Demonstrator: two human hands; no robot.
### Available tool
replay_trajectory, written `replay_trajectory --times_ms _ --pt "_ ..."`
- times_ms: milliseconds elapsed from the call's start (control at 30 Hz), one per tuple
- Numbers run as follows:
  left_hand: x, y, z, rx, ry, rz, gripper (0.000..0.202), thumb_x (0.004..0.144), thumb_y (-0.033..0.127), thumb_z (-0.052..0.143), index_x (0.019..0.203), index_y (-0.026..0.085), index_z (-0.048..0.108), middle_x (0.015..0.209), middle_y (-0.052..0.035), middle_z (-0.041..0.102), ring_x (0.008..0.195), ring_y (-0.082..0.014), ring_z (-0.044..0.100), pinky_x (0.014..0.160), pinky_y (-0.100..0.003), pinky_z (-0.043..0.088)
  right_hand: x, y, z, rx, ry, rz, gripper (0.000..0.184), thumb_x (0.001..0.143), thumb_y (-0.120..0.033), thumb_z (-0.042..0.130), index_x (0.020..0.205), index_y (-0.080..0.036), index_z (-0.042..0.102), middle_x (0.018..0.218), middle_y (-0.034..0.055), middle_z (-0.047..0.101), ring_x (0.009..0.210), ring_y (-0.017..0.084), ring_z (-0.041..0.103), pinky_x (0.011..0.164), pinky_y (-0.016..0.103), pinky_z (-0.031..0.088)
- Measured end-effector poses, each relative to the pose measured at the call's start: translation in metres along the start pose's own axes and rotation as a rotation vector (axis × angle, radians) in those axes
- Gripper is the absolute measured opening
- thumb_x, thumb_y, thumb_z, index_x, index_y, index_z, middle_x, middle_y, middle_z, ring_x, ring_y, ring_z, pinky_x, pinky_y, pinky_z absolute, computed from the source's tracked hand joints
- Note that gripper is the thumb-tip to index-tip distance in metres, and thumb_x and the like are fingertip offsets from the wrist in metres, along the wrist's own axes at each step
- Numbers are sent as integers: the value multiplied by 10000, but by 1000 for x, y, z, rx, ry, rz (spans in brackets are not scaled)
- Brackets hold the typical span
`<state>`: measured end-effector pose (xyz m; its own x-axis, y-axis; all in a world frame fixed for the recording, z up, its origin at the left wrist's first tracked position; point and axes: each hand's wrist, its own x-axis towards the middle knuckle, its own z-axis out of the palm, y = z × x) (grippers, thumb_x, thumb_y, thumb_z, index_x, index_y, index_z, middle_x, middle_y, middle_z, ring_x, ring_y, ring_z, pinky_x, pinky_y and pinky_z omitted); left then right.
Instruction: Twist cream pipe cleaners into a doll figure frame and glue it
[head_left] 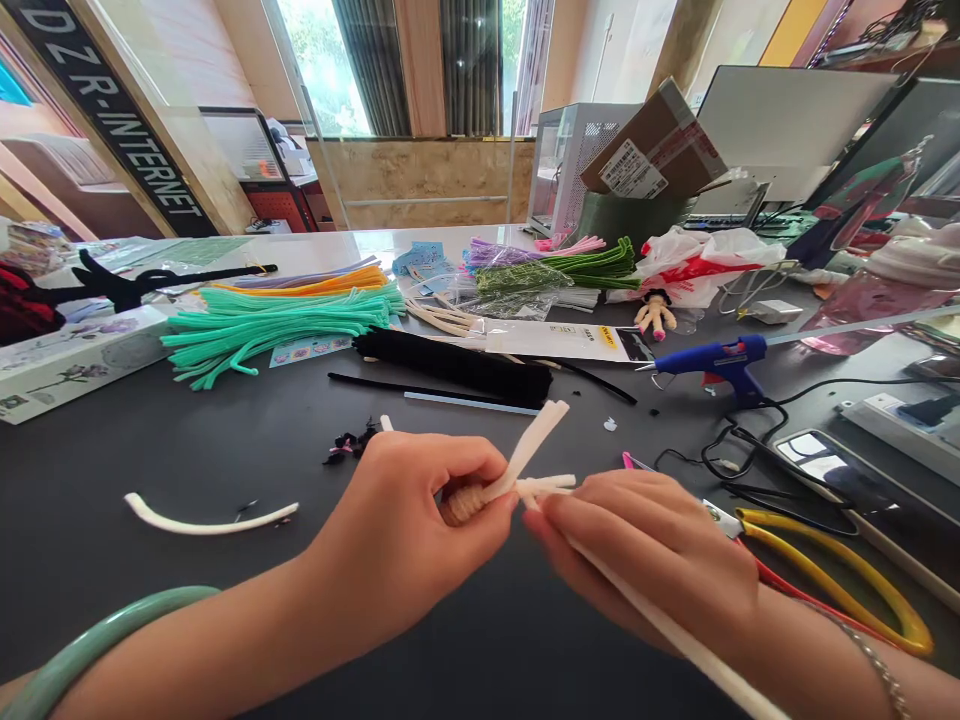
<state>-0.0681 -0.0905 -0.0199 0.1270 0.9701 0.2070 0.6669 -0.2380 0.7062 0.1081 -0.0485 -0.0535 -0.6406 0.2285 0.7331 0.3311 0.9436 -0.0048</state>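
Observation:
My left hand (420,520) is closed around a small figure of cream pipe cleaners (466,503), its body wound in coils, with loose ends sticking out at the upper right. My right hand (652,550) pinches a long cream pipe cleaner (675,635) close to the wound piece; its tail runs down toward the lower right under the hand. The fingertips of both hands almost meet. Left of my left hand lies a short curved cream pipe cleaner (214,525). Scissors with yellow and red handles (840,575) are partly hidden behind my right wrist.
Bundles of mint green (285,325), black (454,365) and dark green pipe cleaners (592,265) lie across the back. A blue glue gun (720,365) stands at the right with its cable, near a phone (832,475). A small doll (655,315) lies behind. A white box (82,360) sits left.

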Motion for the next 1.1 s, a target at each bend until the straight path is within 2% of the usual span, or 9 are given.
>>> replay_trajectory --times_ms 133,233,367,500,633,733,833,933,1100 --pt "3 2 -6 -43 -116 5 219 750 182 548 534 147 559 484 66 275 463 -58 249 408 -185 214 1 10 -5 98 21 59 183 858 -161 575 702 -211 657 562 24 638 471 126 555 487 248 447" --pt "5 1 -11 -168 -253 -47 198 760 197 560 569 152 584 485 68 282 460 -60 245 403 -192 207 3 16 -6 413 -3 249 144 844 -165 600 732 -208 680 646 29 656 537 124 577 502 230 442" --pt "9 -1 -14 -405 -392 -165 165 746 251 622 611 158 614 478 68 357 439 -56 308 394 -177 248 6 20 -1 922 -46 584 73 770 -202 679 704 -210 710 608 -4 635 524 111 533 472 220 410" --pt "12 -3 -12 -648 -391 -287 98 690 227 670 621 163 643 492 43 533 373 -52 395 334 -156 297 6 17 12 1373 14 939 103 657 -268 767 628 -191 705 552 -13 614 483 96 502 435 208 375" --pt "13 -6 -7 -899 -264 -337 86 659 177 679 585 159 639 490 37 592 310 -17 382 297 -123 246 6 12 21 1584 95 1157 160 569 -288 815 588 -183 696 489 -27 588 462 80 489 441 192 356" --pt "13 -7 -2 -995 -171 -363 91 666 181 690 595 157 638 503 41 607 305 -3 395 303 -108 240 7 8 23 1603 162 1197 142 577 -274 799 591 -188 686 422 -51 537 438 65 458 441 176 348" --pt "10 -6 3 -1019 -47 -387 118 662 196 705 587 149 626 509 47 603 307 11 383 314 -101 243 6 4 24 1513 123 1161 152 602 -255 770 552 -175 650 471 -25 586 428 67 451 422 185 358" --pt "6 -5 8 -979 74 -396 122 664 209 703 602 146 619 530 48 605 308 12 381 322 -109 250 3 1 24 1245 69 1067 164 645 -272 739 559 -172 642 511 -2 607 416 84 452 373 200 348" --pt "1 -4 13 -741 205 -337 112 660 241 688 642 153 622 571 37 591 352 -34 432 340 -151 321 -4 -11 21 733 89 810 146 778 -273 647 663 -189 678 480 -20 572 386 89 471 361 202 357"
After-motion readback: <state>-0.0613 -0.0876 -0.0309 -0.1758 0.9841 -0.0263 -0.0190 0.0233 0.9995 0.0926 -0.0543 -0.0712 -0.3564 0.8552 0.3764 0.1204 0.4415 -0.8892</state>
